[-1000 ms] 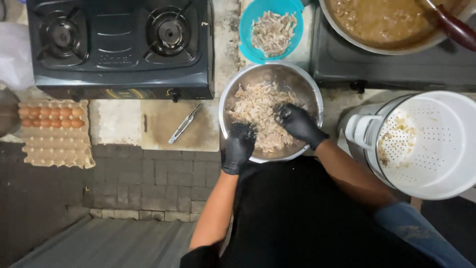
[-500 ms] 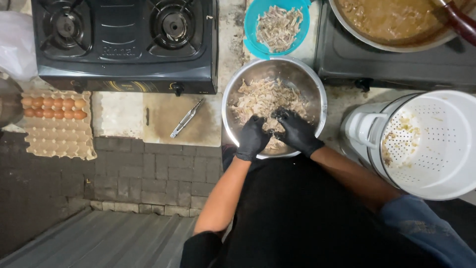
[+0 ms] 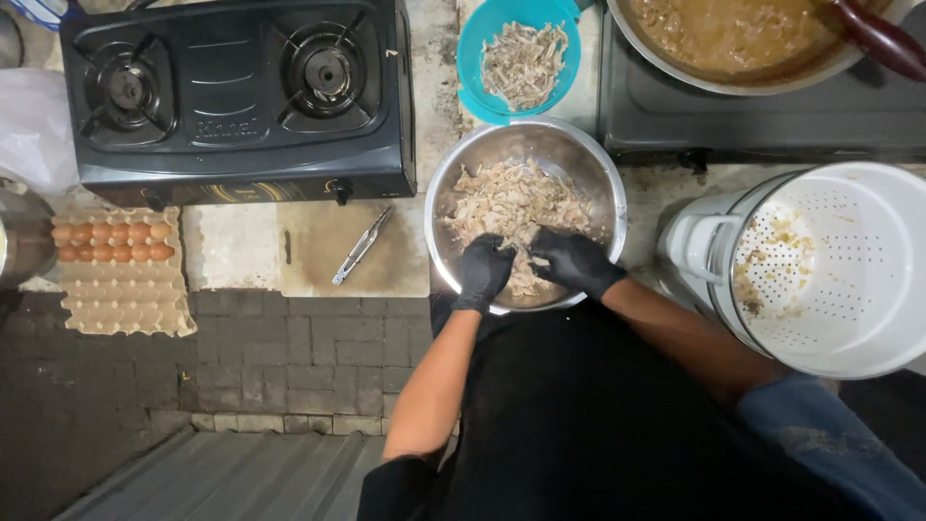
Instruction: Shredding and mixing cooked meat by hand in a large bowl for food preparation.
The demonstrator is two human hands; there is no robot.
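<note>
I see my left hand (image 3: 484, 270) and right hand (image 3: 571, 260), both in black gloves, pinching shredded meat (image 3: 511, 207) inside the steel bowl (image 3: 598, 178), just below the teal bowl (image 3: 473, 58).

Egg tray (image 3: 121, 280): grey-brown moulded pulp carton, square, on the counter left of the wooden board, just below the black stove. One row of brown eggs (image 3: 106, 242) fills its far edge; remaining cups bare.

White plastic bag (image 3: 34, 125): crumpled, translucent, at the left edge beside the stove.

Blue-and-white package corner (image 3: 39, 10): top left, mostly cut off; kind unclear.

No signs or screens seen.
</note>
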